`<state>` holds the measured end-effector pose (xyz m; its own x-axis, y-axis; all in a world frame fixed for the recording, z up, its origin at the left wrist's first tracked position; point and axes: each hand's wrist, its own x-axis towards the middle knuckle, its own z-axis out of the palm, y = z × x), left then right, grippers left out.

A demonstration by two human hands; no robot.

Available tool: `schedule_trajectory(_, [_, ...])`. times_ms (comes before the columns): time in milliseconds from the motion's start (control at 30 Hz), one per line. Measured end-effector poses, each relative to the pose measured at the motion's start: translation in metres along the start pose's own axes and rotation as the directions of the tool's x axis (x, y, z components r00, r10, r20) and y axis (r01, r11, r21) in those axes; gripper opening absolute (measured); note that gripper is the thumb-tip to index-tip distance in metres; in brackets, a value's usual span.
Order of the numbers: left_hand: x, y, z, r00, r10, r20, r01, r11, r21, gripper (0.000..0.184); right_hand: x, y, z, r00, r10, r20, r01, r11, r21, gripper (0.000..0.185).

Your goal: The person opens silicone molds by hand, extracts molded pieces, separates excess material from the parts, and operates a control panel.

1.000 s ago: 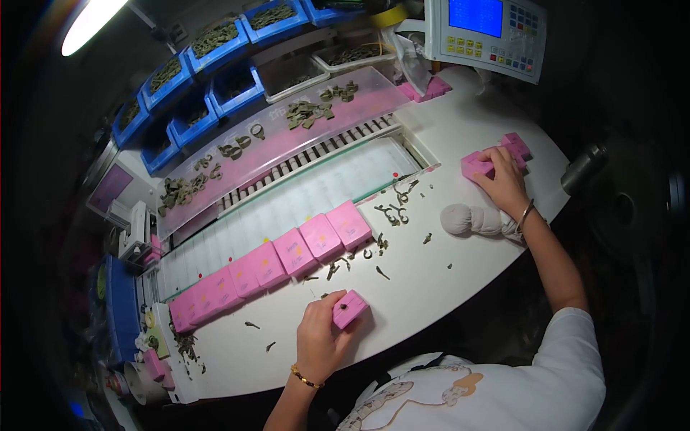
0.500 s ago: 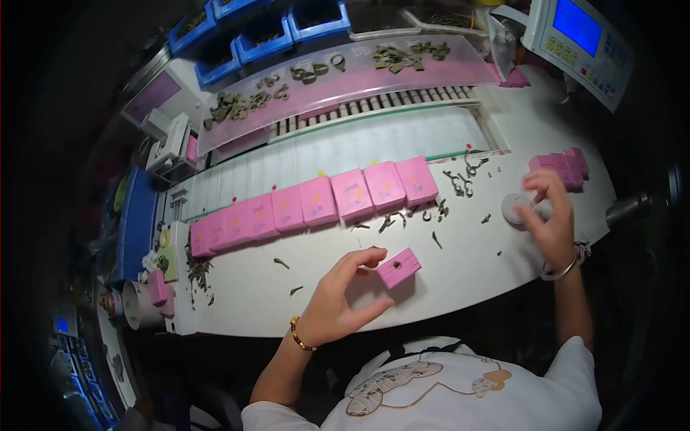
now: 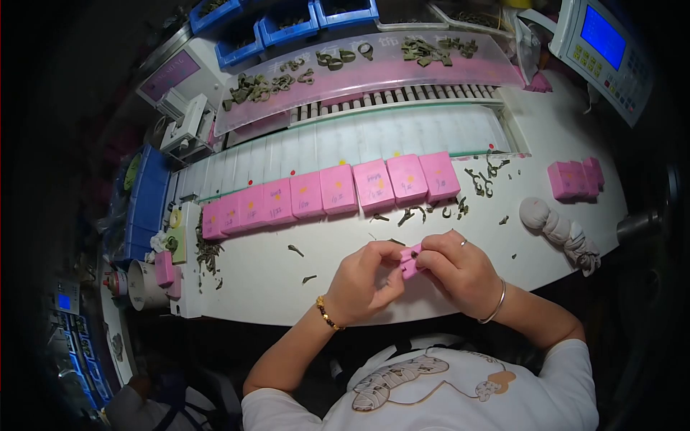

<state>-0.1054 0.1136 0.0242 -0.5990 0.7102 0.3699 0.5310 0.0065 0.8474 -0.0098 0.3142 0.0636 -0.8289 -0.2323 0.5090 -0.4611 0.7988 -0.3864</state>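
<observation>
Near the table's front edge, a small pink rubber mold is held between my two hands. My left hand pinches its left side with thumb and fingers. From the other side, my right hand grips the mold, fingertips close to a dark spot on its top. The fingers partly cover it, and whether its halves are parted I cannot tell. Behind my hands stands a row of larger pink molds with handwriting on them. Dark green pieces lie scattered before the row.
A knotted white cloth bundle lies to the right, with small pink blocks behind it. A scale with a blue display stands at the back right. A clear shelf bears green pieces; blue bins stand beyond.
My right hand has left the white cloth bundle and come left to the mold. My left hand has closed on the mold, now lifted between both hands. The camera view has shifted slightly.
</observation>
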Motion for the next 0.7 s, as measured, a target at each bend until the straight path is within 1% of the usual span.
schedule_trajectory(33, [0.000, -0.003, 0.003, 0.998, 0.038, -0.056, -0.037, 0.999, 0.027, 0.026, 0.001, 0.000, 0.002, 1.000, 0.008, -0.002, -0.008, 1.000, -0.021, 0.025])
schedule_trajectory(67, [0.001, -0.004, 0.004, 0.997, 0.037, -0.061, -0.035, 0.999, 0.028, 0.026, 0.004, -0.001, 0.002, 1.000, 0.004, 0.001, -0.004, 1.000, -0.019, 0.025])
schedule_trajectory(133, [0.007, -0.004, 0.002, 0.998, 0.045, -0.040, -0.042, 0.997, 0.064, 0.022, 0.011, -0.002, 0.001, 0.998, 0.059, -0.002, -0.058, 0.998, 0.004, 0.028])
schedule_trajectory(167, [0.007, -0.002, 0.002, 0.998, 0.043, -0.038, -0.041, 0.997, 0.066, 0.022, 0.012, -0.002, 0.000, 0.998, 0.060, -0.004, -0.060, 0.998, 0.007, 0.028])
schedule_trajectory(233, [0.006, 0.002, 0.001, 0.996, 0.085, -0.002, -0.084, 0.993, 0.087, 0.019, 0.011, 0.001, -0.003, 0.995, 0.035, 0.098, -0.033, 0.999, -0.023, 0.027])
schedule_trajectory(267, [0.005, 0.001, 0.001, 0.997, 0.083, 0.001, -0.083, 0.993, 0.086, 0.019, 0.005, 0.000, -0.002, 0.994, 0.038, 0.098, -0.036, 0.999, -0.022, 0.027])
schedule_trajectory(300, [0.000, -0.001, 0.001, 0.997, -0.080, -0.014, 0.080, 0.997, 0.015, 0.018, -0.005, -0.002, 0.002, 0.995, 0.018, 0.095, -0.015, 0.999, -0.028, 0.026])
schedule_trajectory(333, [-0.002, -0.002, 0.001, 0.971, -0.237, -0.020, 0.236, 0.970, -0.057, 0.018, -0.014, -0.003, 0.006, 0.996, -0.007, 0.092, 0.010, 0.999, -0.035, 0.025])
schedule_trajectory(367, [-0.001, -0.002, 0.001, 0.971, -0.238, -0.027, 0.236, 0.970, -0.058, 0.018, -0.022, -0.003, 0.009, 0.995, -0.013, 0.095, 0.016, 0.999, -0.034, 0.025])
schedule_trajectory(433, [0.004, -0.002, 0.003, 0.992, -0.121, -0.028, 0.121, 0.993, 0.001, 0.020, -0.037, -0.005, 0.014, 0.999, -0.046, -0.015, 0.045, 0.997, -0.066, 0.024])
schedule_trajectory(467, [0.005, -0.003, 0.003, 0.991, -0.131, -0.030, 0.131, 0.991, -0.004, 0.020, -0.041, -0.007, 0.014, 0.999, -0.043, -0.006, 0.043, 0.997, -0.059, 0.024])
schedule_trajectory(533, [0.008, -0.005, 0.001, 0.996, -0.072, 0.059, 0.068, 0.995, 0.076, 0.026, -0.047, -0.011, 0.014, 0.998, -0.044, -0.034, 0.042, 0.997, -0.061, 0.025])
schedule_trajectory(667, [0.002, 0.002, 0.000, 0.988, -0.093, 0.119, 0.093, 0.996, 0.006, 0.025, -0.061, -0.014, 0.009, 0.998, -0.062, -0.004, 0.062, 0.998, 0.002, 0.028])
schedule_trajectory(700, [0.001, 0.014, -0.001, 0.987, -0.101, 0.125, 0.100, 0.995, 0.015, 0.036, -0.063, -0.014, 0.008, 0.997, -0.073, -0.004, 0.073, 0.997, 0.015, 0.028])
